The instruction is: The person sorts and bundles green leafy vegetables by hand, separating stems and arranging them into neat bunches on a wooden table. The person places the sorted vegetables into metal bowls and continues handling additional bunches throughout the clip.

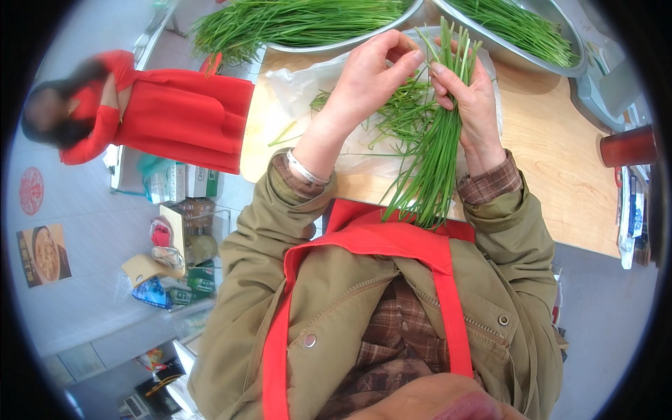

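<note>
Upright in my right hand (pixel 480 100) is a bunch of long green leafy stalks, probably garlic chives (pixel 433 168), pale cut ends up and leaves hanging towards my red apron (pixel 367 236). My left hand (pixel 380 65), with a pale bracelet at the wrist, is beside the stalk ends. Its fingers are curled and its thumb reaches towards the bunch; whether a stalk lies between them cannot be told. Beneath both hands, loose green pieces (pixel 404 113) lie on a crumpled translucent plastic sheet (pixel 362 144) on the wooden table (pixel 551 157).
Two metal basins (pixel 346 42) (pixel 575 71) of green stalks stand at the far edge. A grey device, perhaps a scale (pixel 593 105), and a dark red cylinder (pixel 627 147) are at right. A person in red (pixel 173 110) stands left, near shelves with boxes (pixel 202 181).
</note>
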Demonstrator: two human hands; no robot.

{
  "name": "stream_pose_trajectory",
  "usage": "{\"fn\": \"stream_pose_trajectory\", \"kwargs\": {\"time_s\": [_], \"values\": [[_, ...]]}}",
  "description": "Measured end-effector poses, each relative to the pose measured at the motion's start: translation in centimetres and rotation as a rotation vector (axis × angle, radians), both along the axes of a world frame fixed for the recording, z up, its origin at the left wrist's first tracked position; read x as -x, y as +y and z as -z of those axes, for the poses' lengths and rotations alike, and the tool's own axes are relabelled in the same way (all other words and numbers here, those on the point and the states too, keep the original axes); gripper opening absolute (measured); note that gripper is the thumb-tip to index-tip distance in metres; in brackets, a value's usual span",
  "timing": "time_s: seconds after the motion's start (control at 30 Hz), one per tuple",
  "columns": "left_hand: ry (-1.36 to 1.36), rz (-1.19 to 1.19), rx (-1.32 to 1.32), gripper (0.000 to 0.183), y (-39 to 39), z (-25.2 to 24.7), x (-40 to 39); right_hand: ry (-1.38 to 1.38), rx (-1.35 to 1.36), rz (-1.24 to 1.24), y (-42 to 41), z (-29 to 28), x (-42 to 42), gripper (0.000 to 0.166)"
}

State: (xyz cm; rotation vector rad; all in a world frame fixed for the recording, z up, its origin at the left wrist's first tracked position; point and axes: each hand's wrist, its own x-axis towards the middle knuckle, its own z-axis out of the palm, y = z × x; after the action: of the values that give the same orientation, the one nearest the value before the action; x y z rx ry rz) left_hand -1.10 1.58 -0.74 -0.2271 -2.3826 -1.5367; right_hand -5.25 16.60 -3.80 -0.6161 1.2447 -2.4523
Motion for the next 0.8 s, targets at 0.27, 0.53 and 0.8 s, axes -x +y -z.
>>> {"fn": "stream_pose_trajectory", "kwargs": {"time_s": [0.27,0.53,0.8], "values": [[-0.072,-0.060,-0.136,0.017,-0.3,-0.6,-0.3,-0.019,-0.011,-0.035,0.1,0.0,-0.1,0.037],[-0.029,-0.077,-0.227,0.017,-1.1,-0.9,-0.3,-0.043,0.018,-0.052,0.1,0.2,0.1,0.037],[-0.064,-0.024,-0.219,0.017,0.1,-0.4,-0.5,-0.040,0.016,-0.045,0.2,0.2,0.1,0.037]]}}
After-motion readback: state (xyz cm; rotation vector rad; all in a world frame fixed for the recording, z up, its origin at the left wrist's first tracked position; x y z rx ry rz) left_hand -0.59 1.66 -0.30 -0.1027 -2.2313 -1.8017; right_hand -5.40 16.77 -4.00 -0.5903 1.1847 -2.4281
